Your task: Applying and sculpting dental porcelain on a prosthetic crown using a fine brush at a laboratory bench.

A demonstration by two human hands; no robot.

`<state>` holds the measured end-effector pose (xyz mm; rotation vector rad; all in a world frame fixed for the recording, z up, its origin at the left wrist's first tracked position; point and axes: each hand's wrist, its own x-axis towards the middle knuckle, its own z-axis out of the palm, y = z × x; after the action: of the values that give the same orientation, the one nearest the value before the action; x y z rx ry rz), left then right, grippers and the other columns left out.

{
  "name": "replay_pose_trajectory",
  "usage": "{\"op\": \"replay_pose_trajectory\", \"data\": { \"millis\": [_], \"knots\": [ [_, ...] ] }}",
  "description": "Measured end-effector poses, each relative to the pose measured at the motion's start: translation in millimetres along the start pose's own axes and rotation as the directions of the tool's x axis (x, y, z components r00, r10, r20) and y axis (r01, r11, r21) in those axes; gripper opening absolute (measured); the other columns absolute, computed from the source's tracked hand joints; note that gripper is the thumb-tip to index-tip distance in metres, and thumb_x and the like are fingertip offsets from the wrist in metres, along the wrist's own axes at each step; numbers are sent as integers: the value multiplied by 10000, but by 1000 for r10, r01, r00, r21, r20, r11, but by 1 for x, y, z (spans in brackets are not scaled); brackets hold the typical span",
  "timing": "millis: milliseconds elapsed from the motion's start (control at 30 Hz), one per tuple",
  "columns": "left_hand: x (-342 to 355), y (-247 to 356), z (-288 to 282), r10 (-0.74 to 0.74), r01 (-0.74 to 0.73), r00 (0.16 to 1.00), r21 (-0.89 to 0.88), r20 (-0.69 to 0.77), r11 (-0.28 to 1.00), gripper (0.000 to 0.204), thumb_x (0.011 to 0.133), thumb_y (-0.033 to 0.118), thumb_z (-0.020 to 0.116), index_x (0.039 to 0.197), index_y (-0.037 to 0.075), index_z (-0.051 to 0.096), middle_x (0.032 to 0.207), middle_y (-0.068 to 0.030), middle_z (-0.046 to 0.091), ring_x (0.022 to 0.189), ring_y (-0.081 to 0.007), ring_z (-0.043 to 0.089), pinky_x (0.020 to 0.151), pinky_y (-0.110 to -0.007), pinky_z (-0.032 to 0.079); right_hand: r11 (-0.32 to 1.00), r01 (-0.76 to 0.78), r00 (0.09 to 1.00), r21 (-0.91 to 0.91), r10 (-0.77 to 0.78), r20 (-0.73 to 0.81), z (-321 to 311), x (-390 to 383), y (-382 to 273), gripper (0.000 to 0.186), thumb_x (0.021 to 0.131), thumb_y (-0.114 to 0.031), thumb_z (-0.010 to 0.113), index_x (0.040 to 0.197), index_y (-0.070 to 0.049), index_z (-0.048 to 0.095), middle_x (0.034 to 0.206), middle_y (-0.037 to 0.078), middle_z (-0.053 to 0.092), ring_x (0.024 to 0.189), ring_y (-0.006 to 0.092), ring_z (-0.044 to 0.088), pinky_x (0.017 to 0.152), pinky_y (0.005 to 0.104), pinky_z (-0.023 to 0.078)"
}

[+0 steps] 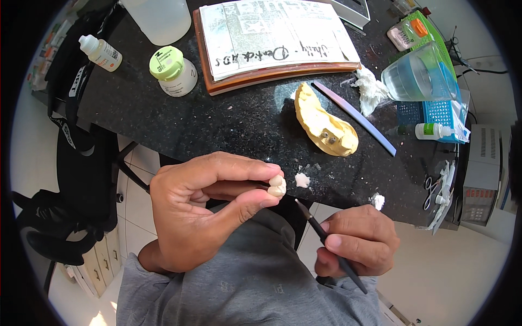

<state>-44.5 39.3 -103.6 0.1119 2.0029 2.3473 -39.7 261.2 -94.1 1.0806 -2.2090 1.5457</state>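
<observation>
My left hand pinches a small cream-white dental crown piece, shaped like joined teeth, between thumb and index fingertips. To its right, my right hand is closed round a slim black brush. Its fine tip points up and left toward the teeth, a short gap away from them. Beyond both hands, a yellow plaster dental model lies on the dark speckled table. Small dark spots mark the model's near end. A patch of whitish powder lies just right of the teeth.
A purple-blue nail file lies beside the model, near crumpled tissue and a glass of water. Behind stand a paper-covered wooden block, a green-lidded jar and a dropper bottle. Scissors lie at right.
</observation>
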Motion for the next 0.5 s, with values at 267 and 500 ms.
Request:
{"op": "replay_pose_trajectory", "data": {
  "millis": [267, 500],
  "knots": [
    [1, 5, 2, -56, 55, 998, -28, -23, 998, 238, 789, -49, 768, 999, -86, 662, 939, -208, 703, 848, -240, 728, 766, -332, 632, 994, 81, 991, -79, -89, -103, 15, 1, 5, 283, 728, -32, 830, 953, 10, 664, 796, 132, 681, 687, 217, 706, 558, 277, 600],
    [0, 4, 2, -69, 68, 997, -47, -29, 997, 238, 787, -49, 770, 995, -85, 660, 951, -214, 704, 855, -241, 728, 774, -343, 632, 992, 81, 993, -96, -89, -84, 14, 3, 5, 269, 725, -24, 826, 940, 11, 667, 790, 142, 684, 668, 210, 699, 549, 280, 599]
  ]
}}
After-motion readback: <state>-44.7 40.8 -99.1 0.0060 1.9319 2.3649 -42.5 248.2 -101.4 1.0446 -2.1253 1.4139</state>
